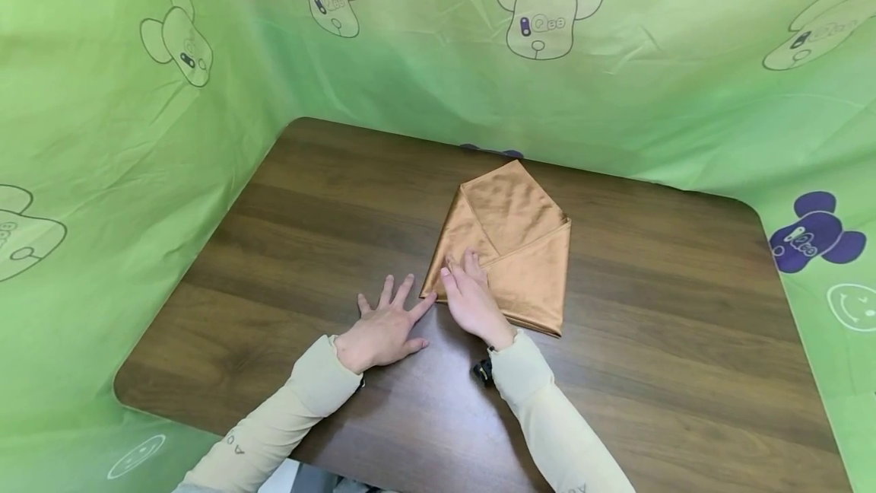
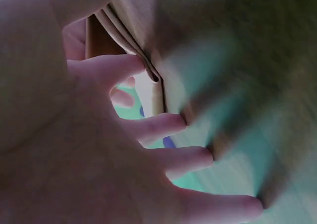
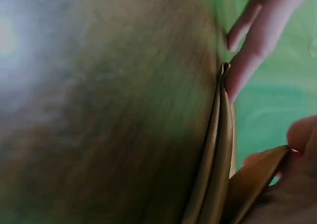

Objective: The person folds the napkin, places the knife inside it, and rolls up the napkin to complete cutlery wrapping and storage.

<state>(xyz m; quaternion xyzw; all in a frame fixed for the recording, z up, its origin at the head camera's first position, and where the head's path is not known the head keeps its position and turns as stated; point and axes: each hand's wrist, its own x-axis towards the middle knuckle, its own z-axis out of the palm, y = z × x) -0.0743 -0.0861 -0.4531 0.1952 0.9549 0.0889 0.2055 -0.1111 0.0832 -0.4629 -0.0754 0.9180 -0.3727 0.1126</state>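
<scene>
A copper-coloured satin cloth [image 1: 523, 211], folded in layers to an envelope-like shape with a pointed far end, lies on the brown wooden table. My left hand [image 1: 386, 329] is spread palm down at its near left corner, the index fingertip touching that corner. In the left wrist view, the fingertips [image 2: 198, 154] press on the tabletop beside the folded edge. My right hand [image 1: 472, 299] is over the near left part of the cloth. The right wrist view shows it pinching a raised flap [image 3: 257, 177] of the cloth, above the stacked near folds.
The wooden table [image 1: 274, 265] has rounded corners and extends to both sides of the cloth. Green printed curtains [image 1: 411, 74] hang around its back and sides. A small black device [image 1: 482, 373] is at the right wrist.
</scene>
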